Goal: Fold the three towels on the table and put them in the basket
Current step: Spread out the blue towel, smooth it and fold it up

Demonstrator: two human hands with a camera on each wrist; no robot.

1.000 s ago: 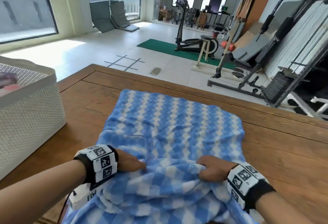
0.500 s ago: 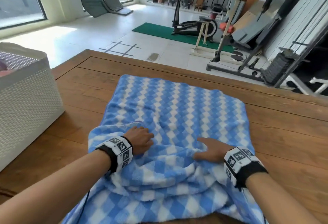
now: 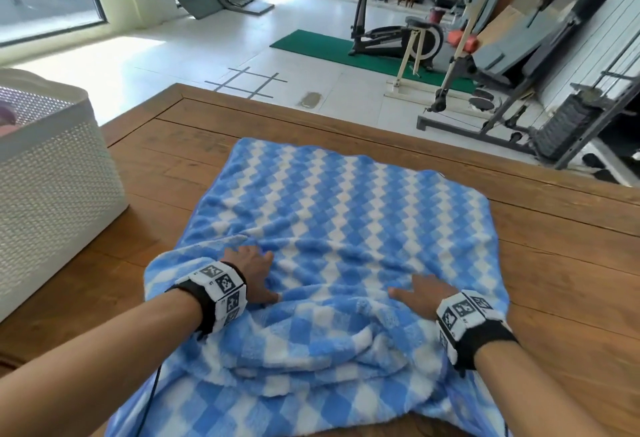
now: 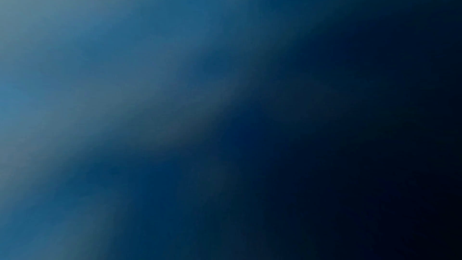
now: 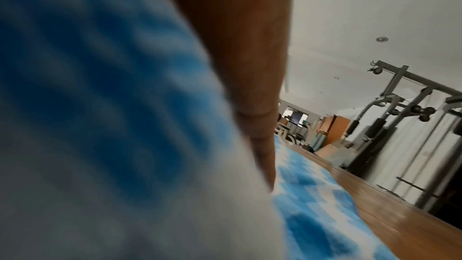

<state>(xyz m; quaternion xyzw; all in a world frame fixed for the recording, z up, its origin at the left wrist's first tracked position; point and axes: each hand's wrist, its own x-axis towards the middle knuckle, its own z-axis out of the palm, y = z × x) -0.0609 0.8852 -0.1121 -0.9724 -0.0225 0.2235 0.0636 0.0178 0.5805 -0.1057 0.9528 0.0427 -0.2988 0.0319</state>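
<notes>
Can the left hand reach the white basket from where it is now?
Probably yes: the left hand lies flat on the towel, and only bare table separates it from the basket.

No words, brand names or numbers can be read in any view. The only signs are black-and-white square code patterns on the white bands (image 3: 221,292) on both wrists, low in the head view; they hold no legible characters. The left wrist view is a dark blue blur.
</notes>
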